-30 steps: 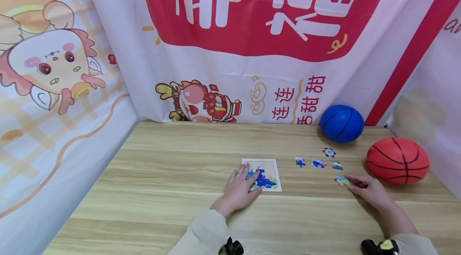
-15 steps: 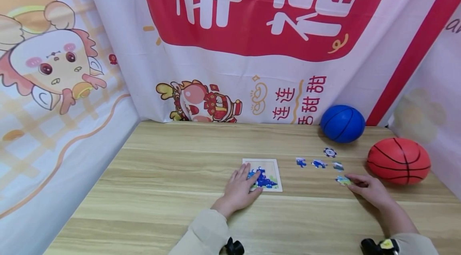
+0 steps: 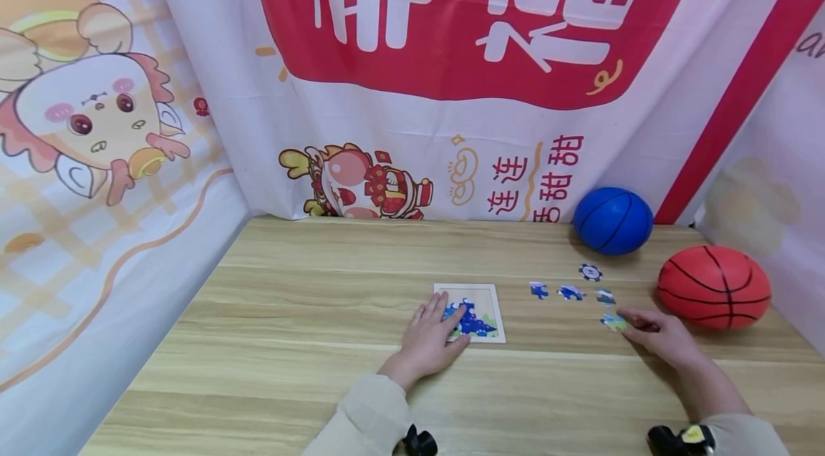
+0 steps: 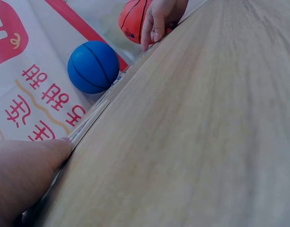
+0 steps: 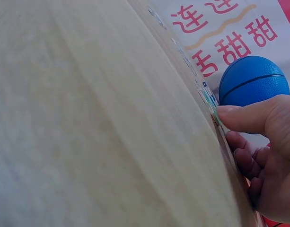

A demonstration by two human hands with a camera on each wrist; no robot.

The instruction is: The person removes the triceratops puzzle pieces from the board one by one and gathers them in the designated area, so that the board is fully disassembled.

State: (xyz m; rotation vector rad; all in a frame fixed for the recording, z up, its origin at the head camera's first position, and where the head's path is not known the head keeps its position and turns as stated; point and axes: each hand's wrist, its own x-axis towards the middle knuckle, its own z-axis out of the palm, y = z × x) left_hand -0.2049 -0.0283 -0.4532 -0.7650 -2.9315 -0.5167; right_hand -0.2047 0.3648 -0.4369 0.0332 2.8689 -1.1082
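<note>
My left hand (image 3: 425,334) lies with its fingers spread over the left side of a square jigsaw tray (image 3: 500,316). Blue and green joined pieces (image 3: 475,323) show inside it; the hand covers part of them. To the right, thumb and forefinger of my right hand (image 3: 660,341) pinch the right edge of a green-and-blue puzzle piece (image 3: 612,323), which is at the tabletop. The right wrist view has the thumb (image 5: 234,116) at this piece, with the forefinger mostly hidden. Loose puzzle pieces (image 3: 538,290) lie between the tray and the right hand.
A round blue-and-white piece (image 3: 590,273) lies behind the loose ones. A blue ball (image 3: 613,221) sits at the table's back edge, and a red ball (image 3: 713,288) is close beyond the right hand. Printed cloth (image 3: 387,112) hangs behind the wooden table (image 3: 290,298).
</note>
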